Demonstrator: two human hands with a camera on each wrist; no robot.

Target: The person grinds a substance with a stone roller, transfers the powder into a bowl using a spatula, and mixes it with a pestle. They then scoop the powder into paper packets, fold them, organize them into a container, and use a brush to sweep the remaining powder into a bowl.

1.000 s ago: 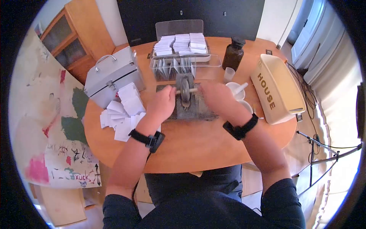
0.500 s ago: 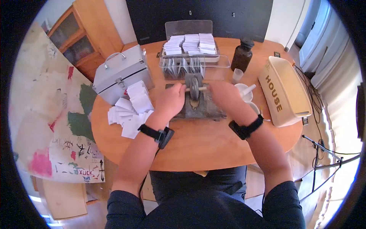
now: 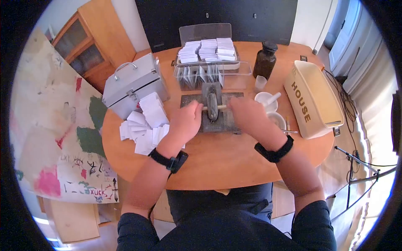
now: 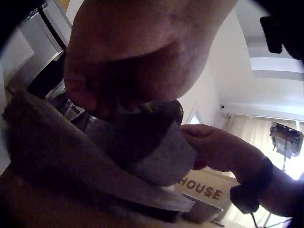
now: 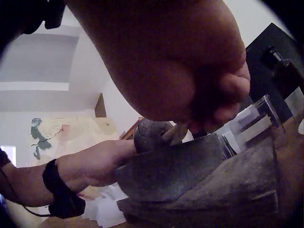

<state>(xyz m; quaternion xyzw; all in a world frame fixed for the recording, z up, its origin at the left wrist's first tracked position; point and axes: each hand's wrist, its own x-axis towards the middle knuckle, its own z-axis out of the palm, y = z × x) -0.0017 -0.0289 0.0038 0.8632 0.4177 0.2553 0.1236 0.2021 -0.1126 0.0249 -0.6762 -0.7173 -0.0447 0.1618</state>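
Observation:
A grey stone grinding wheel (image 3: pixel 212 108) stands on edge in the long groove of a stone grinding trough (image 3: pixel 212 86). A light wooden handle (image 5: pixel 176 134) runs through the wheel and sticks out on both sides. My left hand (image 3: pixel 186 121) grips its left end, fingers curled round it. The right end is in my right hand (image 3: pixel 250 116), also with curled fingers. In the left wrist view the left hand (image 4: pixel 137 52) is close over the trough (image 4: pixel 164 164). The right wrist view shows the right hand (image 5: pixel 190 71) above the trough's side.
White paper packets (image 3: pixel 144 129) lie in a pile at the left, before a silver metal case (image 3: pixel 134 81). Behind the trough is a clear box (image 3: pixel 236 69) with packets. At the right stand a brown jar (image 3: pixel 264 62), small cup (image 3: pixel 260 83), white mortar (image 3: pixel 260 98) and cream bin (image 3: pixel 299 100).
The wheel has rolled along the groove toward my body since half a second ago, both hands moving with it on the handle. The head view has shifted slightly.

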